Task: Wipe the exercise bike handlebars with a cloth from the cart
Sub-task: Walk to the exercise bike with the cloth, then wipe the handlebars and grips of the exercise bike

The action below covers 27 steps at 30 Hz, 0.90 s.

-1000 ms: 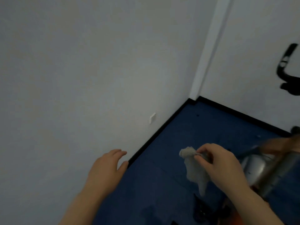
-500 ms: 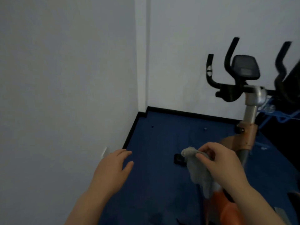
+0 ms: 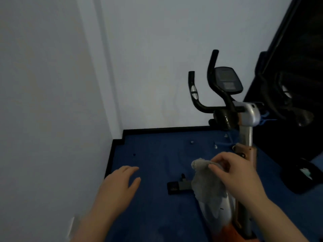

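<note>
Right hand pinching grey cloth, left hand spread wide — handlebars ahead, untouched

We are facing a room corner: the exercise bike is standing right of it, its handlebars before the back wall, its console just right of them.

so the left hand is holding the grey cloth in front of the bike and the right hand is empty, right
Not quite: the hands are swapped. The head view shows the right hand pinching the grey cloth in front of the bike, while the left hand is open and empty.
</note>
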{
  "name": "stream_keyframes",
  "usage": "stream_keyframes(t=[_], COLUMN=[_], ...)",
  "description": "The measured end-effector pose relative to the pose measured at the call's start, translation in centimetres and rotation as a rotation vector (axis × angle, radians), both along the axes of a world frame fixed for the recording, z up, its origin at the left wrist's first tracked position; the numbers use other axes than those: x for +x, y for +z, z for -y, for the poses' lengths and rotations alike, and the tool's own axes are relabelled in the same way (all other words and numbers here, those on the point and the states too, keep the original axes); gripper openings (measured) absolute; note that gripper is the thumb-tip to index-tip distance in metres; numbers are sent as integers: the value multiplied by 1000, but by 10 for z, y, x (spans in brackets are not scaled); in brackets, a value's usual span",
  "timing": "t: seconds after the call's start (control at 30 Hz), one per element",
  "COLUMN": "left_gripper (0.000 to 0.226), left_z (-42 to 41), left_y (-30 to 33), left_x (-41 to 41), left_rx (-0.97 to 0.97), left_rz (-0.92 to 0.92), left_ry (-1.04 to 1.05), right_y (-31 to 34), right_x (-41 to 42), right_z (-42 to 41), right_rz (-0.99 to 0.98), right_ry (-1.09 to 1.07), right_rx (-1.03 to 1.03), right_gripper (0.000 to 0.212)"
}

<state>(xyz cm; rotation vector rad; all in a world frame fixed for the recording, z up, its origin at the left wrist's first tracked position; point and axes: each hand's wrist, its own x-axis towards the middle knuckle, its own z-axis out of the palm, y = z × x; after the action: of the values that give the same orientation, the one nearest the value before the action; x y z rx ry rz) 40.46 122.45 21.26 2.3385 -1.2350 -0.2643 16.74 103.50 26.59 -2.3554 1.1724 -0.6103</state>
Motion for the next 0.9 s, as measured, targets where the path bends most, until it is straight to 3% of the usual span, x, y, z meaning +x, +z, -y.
stream_keyframes(t=[0.23,0.53,0.73,0.9], left_gripper=[41,41,44,44], left_z=[121,259,316,349], left_y=[19,65,60,38], left_x=[47,4,-21,-31], left_rx=[-41,-183,-216,-245], left_rz=[55,50,47,-44], left_ry=[-323,-672,-664,-475], right_y=[15,47,35,19], right_x=[11,-1,10,46], right_z=[47,114,164,203], right_rz=[58,226,394,536], right_ry=[-333,-619,-580,-409], right_rx=[-20,-90,-30,-16], right_gripper=[15,18,16,11])
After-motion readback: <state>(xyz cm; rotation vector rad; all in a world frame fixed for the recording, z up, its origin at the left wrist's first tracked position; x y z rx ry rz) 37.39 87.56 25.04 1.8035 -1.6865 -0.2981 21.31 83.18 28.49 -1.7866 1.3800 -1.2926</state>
